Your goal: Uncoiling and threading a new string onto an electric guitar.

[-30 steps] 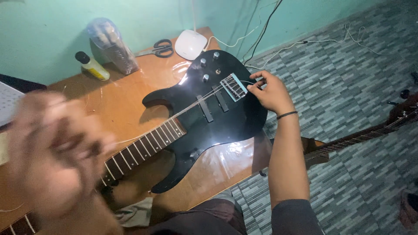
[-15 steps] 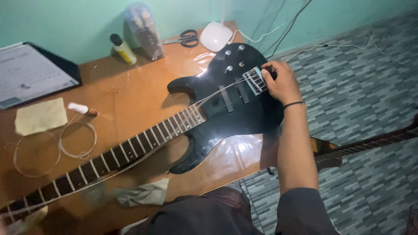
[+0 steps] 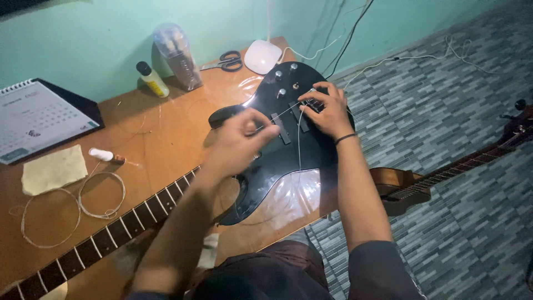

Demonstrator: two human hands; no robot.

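Observation:
A glossy black electric guitar (image 3: 288,153) lies on a wooden table (image 3: 161,133), its neck (image 3: 105,239) running toward the lower left. My left hand (image 3: 241,141) hovers over the body beside the pickups, fingers pinched on a thin guitar string (image 3: 298,139). Over the bridge end rests my right hand (image 3: 327,111), a dark band on its wrist, fingers pressing where the string meets the bridge. Three metal knobs (image 3: 283,80) sit just beyond it.
Coiled loose strings (image 3: 94,197), a yellow cloth (image 3: 53,169), a small tube (image 3: 105,155), a desk calendar (image 3: 36,119), a yellow bottle (image 3: 152,80), a plastic-wrapped container (image 3: 177,55), scissors (image 3: 225,61) and a white device (image 3: 262,55) lie about. Another guitar (image 3: 444,178) rests on the tiled floor at right.
My left hand has come in from the lower left onto the guitar body and pinched the string. My right hand stayed at the bridge. The view shifted slightly.

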